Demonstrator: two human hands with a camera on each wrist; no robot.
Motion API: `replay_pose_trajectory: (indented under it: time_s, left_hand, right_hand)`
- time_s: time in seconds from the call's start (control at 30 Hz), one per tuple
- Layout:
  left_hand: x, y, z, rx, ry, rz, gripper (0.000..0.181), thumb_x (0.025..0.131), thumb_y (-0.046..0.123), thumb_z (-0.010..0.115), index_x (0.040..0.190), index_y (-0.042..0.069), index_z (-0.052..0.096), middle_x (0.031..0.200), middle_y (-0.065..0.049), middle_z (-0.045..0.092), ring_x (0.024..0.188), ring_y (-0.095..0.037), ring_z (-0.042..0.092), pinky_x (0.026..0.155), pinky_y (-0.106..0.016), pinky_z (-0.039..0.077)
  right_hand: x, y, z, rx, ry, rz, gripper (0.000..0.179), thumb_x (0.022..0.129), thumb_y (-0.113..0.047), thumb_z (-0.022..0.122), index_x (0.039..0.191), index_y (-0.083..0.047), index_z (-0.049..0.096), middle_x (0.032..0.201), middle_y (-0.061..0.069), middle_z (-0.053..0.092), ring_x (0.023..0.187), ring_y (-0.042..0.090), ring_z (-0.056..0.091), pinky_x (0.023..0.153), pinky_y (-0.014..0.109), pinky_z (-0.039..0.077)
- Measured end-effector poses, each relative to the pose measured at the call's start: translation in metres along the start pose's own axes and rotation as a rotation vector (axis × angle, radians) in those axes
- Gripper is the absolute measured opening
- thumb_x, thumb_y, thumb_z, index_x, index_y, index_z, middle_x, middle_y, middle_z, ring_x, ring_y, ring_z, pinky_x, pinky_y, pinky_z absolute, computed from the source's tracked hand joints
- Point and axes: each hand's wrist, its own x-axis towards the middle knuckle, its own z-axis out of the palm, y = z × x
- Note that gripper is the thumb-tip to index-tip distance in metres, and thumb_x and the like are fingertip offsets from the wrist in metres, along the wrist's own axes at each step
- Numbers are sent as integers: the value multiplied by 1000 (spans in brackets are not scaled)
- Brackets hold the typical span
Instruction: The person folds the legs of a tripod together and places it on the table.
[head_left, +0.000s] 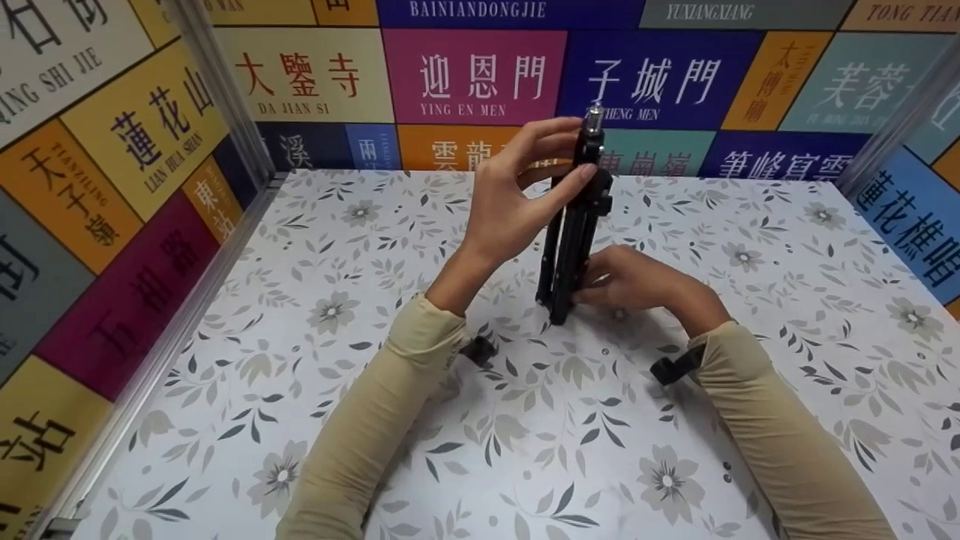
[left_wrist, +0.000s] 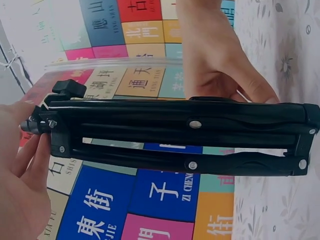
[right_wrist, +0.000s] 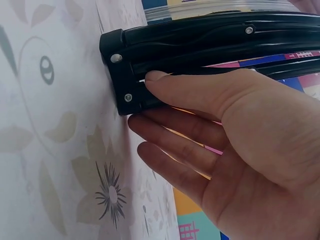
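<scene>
A black folded tripod (head_left: 574, 240) stands nearly upright on the table, its legs drawn together and a silver stud (head_left: 595, 118) at the top. My left hand (head_left: 502, 199) grips its head, thumb on the near side and fingers behind. Low on the tripod, my right hand (head_left: 634, 279) pinches one leg. In the right wrist view the thumb of that hand (right_wrist: 265, 135) lies on the leg close to its foot, with the other fingers loosely bent below. The left wrist view shows the tripod (left_wrist: 125, 109) along its length, with silver rivets at its joints and a black knob (left_wrist: 69, 88) near the head.
A white table (head_left: 525, 442) with a grey floral print lies under both arms. Panels with coloured Chinese lettering (head_left: 476, 75) rise behind it and at both sides. Black wrist mounts (head_left: 480, 349) hang below the sleeves.
</scene>
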Motion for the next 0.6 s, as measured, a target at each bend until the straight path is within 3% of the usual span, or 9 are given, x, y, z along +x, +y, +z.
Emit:
replay_pose_trajectory:
  time_s: [0.2, 0.37, 0.6]
  left_hand:
    - [-1, 2, -10, -16, -2, -36, 39, 98, 2, 79, 134, -6, 66, 126, -19, 76, 117, -17, 76, 103, -38, 66]
    - [-2, -7, -22, -25, 4, -56, 41, 97, 3, 81, 135, -3, 66, 125, -17, 76, 117, -18, 75, 103, -39, 66]
    - [-7, -21, -45, 17, -27, -73, 46, 95, 7, 84, 137, 1, 66, 127, -13, 75, 116, -19, 75, 100, -37, 67]
  right_hand:
    - [-3, -3, -4, -12, -3, 13, 25, 97, -7, 82, 120, -16, 83, 113, 0, 84, 115, 22, 79, 106, 37, 64]
    - [-7, -4, -9, 27, 9, 31, 23, 96, -6, 82, 118, -16, 83, 114, 2, 84, 118, 26, 78, 108, 39, 63]
    - [-11, -6, -17, 53, 2, 73, 22, 95, -7, 83, 118, -11, 83, 114, 10, 84, 114, 32, 79, 96, 28, 66]
